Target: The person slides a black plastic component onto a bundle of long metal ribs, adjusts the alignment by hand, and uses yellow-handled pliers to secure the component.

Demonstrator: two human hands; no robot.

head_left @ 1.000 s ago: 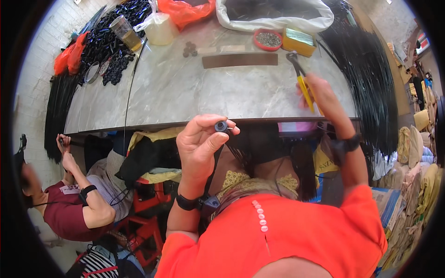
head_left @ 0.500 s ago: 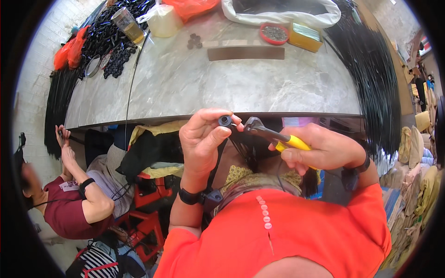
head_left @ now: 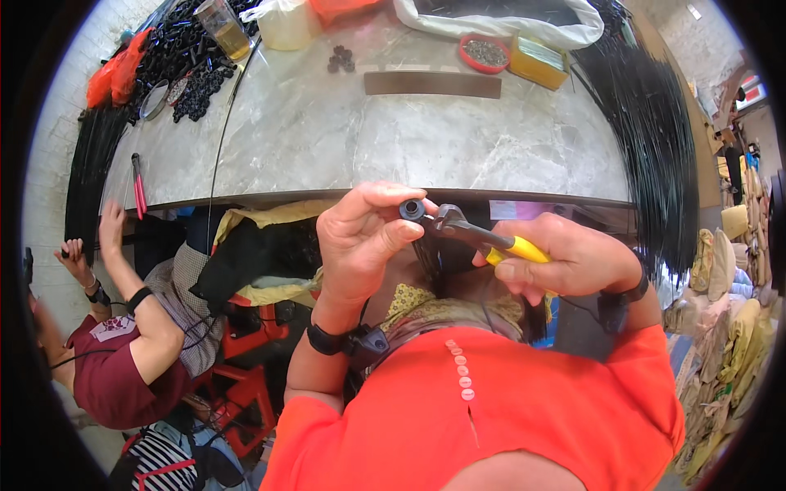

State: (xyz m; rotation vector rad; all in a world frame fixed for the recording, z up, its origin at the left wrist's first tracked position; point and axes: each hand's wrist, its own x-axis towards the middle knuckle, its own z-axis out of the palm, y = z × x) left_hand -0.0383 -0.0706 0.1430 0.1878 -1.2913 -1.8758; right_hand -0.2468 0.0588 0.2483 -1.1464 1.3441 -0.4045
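My left hand [head_left: 357,237] is closed, with thumb and fingers pinching a small black round plastic part [head_left: 412,209] whose hollow end faces up. Strands of black cable hang below it, though whether they join the part is hard to make out. In my right hand [head_left: 569,255] is a pair of pliers [head_left: 483,237] with yellow grips and dark metal jaws. The jaw tips are right beside the black part, at my left fingertips. Both hands are held just off the near edge of the grey table [head_left: 286,147].
Several small black parts [head_left: 341,59], a dark flat strip [head_left: 432,84], a red dish of small metal pieces [head_left: 485,54] and a yellow box [head_left: 538,62] lie on the table. Long black cables [head_left: 655,139] drape at right. A co-worker [head_left: 115,360] sits at left near red-handled pliers [head_left: 137,186].
The black part has shifted slightly right, closer to the plier jaws. The co-worker's hands have moved left to the hanging black cables, and red-handled pliers now show on the table.
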